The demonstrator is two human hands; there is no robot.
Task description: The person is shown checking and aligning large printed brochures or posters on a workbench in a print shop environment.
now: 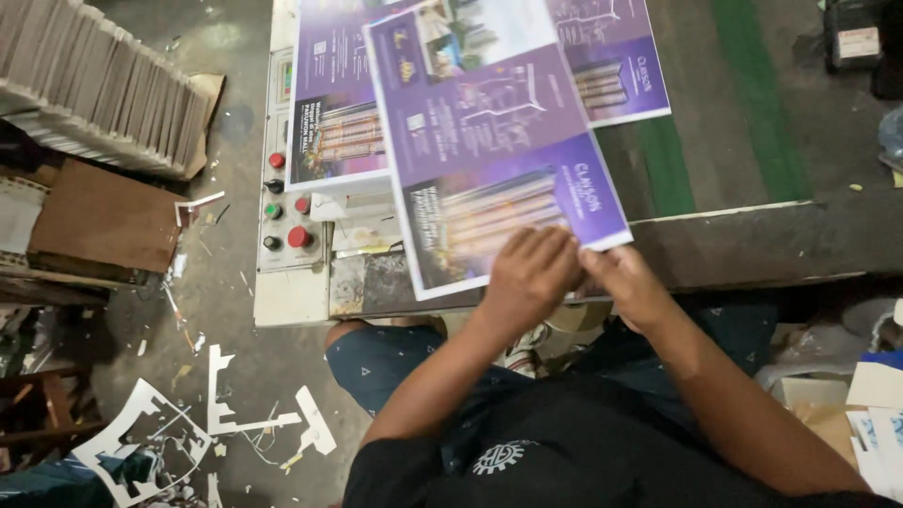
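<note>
A large purple printed sheet (489,132) with building pictures lies tilted over the front edge of a machine table (734,240). My left hand (531,273) and my right hand (621,282) meet at its near edge, fingers closed on the paper's lower border. Beneath it lies another purple printed sheet (339,103) of the same kind, spread flat toward the back.
A control panel (282,212) with red, green and black buttons sits at the table's left end. A stack of cardboard sheets (103,89) stands at the far left. White paper offcuts (188,423) litter the floor. Boxes and papers (865,395) lie at the right.
</note>
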